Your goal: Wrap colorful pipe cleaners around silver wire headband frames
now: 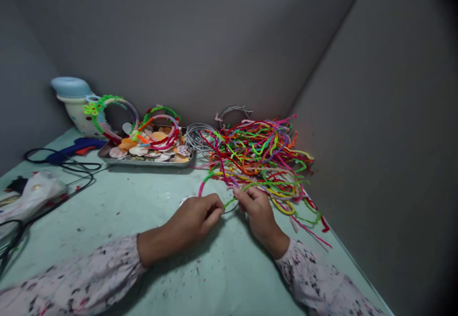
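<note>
Left hand [195, 218] and right hand [259, 211] both pinch a green pipe cleaner [229, 203] just in front of the pile [261, 156]; a tug could snag tangled strands, dragging them along.

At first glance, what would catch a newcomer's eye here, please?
The bright tangle of pipe cleaners heaped at the far right of the table stands out first. Just before it, the left hand and right hand pinch a green strand between them. A tray of shells lies left of the tangle.
</note>
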The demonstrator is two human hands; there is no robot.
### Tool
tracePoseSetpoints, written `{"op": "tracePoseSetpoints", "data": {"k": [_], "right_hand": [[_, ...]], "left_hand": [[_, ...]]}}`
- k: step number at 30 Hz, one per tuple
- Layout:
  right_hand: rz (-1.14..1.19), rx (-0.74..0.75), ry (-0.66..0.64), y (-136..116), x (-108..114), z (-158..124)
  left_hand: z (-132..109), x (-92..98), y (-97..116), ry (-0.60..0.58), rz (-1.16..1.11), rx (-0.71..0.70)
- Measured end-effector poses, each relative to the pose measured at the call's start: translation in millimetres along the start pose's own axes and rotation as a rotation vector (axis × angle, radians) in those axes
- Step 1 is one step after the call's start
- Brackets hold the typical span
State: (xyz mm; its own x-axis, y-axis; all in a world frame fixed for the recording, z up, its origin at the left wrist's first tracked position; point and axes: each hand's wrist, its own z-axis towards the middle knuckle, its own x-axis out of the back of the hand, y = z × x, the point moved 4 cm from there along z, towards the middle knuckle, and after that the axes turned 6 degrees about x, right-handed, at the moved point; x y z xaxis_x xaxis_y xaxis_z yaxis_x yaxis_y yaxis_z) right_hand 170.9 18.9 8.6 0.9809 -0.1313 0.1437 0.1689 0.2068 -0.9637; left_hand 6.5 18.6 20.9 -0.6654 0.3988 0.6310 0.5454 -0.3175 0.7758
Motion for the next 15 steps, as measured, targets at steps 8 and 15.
{"op": "tracePoseSetpoints", "data": {"k": [8,15], "right_hand": [[-0.022,-0.029,0.040,-0.8,0.8,-0.4],[0.258,0.026,-0.139,1.2,0.7,5.9]], "left_hand": [[-4.2,1.5,0.3,0.141,0.329,-0.134],[4.9,-4.3,-9.3,-0.114,-0.563,0.206]]}}
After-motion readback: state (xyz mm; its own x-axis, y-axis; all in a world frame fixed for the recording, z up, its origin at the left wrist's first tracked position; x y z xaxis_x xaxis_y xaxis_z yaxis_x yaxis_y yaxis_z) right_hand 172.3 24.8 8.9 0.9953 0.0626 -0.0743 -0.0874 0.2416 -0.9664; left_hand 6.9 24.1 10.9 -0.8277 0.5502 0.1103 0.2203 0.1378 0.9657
